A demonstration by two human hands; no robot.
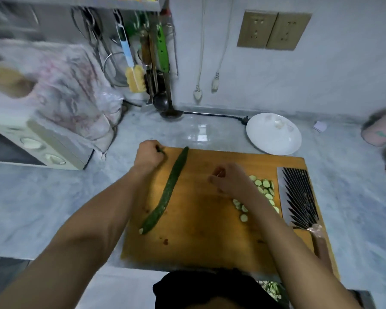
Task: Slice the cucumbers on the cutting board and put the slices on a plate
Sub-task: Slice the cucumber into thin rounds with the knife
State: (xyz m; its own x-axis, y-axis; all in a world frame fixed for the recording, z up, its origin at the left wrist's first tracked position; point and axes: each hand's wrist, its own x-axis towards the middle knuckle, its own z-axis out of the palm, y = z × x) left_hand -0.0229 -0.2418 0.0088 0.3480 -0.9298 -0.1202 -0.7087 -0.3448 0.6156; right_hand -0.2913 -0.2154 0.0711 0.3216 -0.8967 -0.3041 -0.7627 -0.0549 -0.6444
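Note:
A long dark green cucumber (168, 192) lies diagonally on the left part of the wooden cutting board (205, 237), its near end cut. My left hand (148, 155) sits at the board's far left corner, curled round a small dark green cucumber piece (160, 149), just left of the cucumber's far tip. A pile of pale cucumber slices (264, 188) lies on the right part of the board. My right hand (231, 180) rests over the left side of that pile, fingers loosely bent and blurred, with nothing seen in them. The white plate (274, 139) stands beyond the board's far right corner.
A cleaver (298, 197) lies flat along the board's right edge, handle (321, 244) toward me. A toaster oven (31, 148) and a plastic bag stand to the left. Utensils hang at the back, with a ladle (171, 113) and a power cord on the counter. A pink container (380, 130) stands far right.

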